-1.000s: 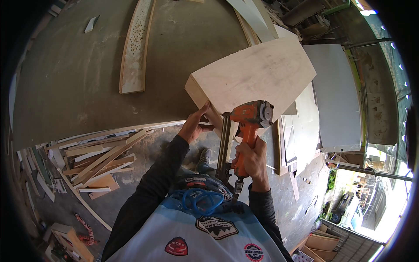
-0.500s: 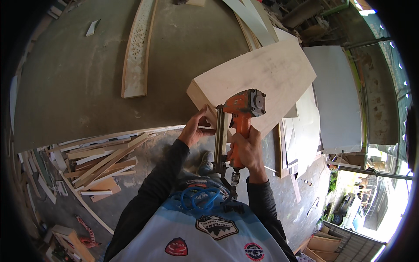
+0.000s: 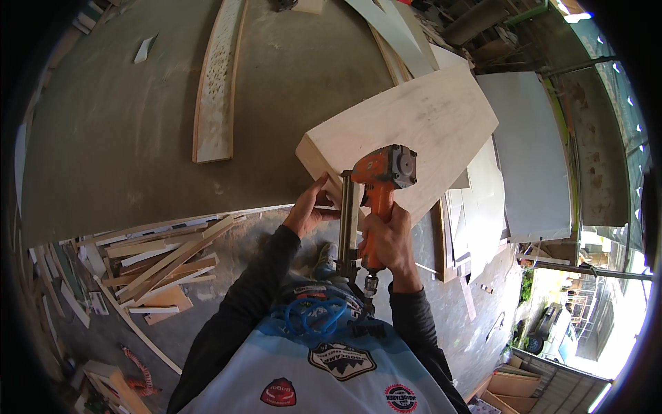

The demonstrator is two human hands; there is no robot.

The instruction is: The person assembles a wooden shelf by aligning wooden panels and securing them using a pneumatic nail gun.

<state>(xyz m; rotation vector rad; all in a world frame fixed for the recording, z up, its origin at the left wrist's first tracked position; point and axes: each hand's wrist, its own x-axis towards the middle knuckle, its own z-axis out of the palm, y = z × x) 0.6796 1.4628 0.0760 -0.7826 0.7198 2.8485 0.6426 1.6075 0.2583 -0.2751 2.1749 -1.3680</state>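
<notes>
My right hand (image 3: pixel 390 240) is wrapped round the handle of an orange pneumatic nail gun (image 3: pixel 380 170). Its long metal magazine (image 3: pixel 349 221) stands against the near edge of a pale wooden box (image 3: pixel 414 121), and an air hose fitting (image 3: pixel 370 284) shows at the handle's lower end. Just left of the magazine, my left hand (image 3: pixel 307 209) grips the near side of the box with fingers and thumb; part of its fingers is hidden. Flat and broad on top, the box lies at an angle on the edge of a large brown worktable (image 3: pixel 138 131).
A long narrow wooden strip frame (image 3: pixel 216 103) lies on the table. Below its left edge, several offcuts (image 3: pixel 165 265) are piled on the floor. White sheets (image 3: pixel 483 207) and a grey panel (image 3: pixel 527 152) stand at the right. A blue coiled hose (image 3: pixel 317 314) hangs against my shirt.
The nail gun's head has dropped very slightly against the box. Both hands keep their grips, and the view has shifted a little.
</notes>
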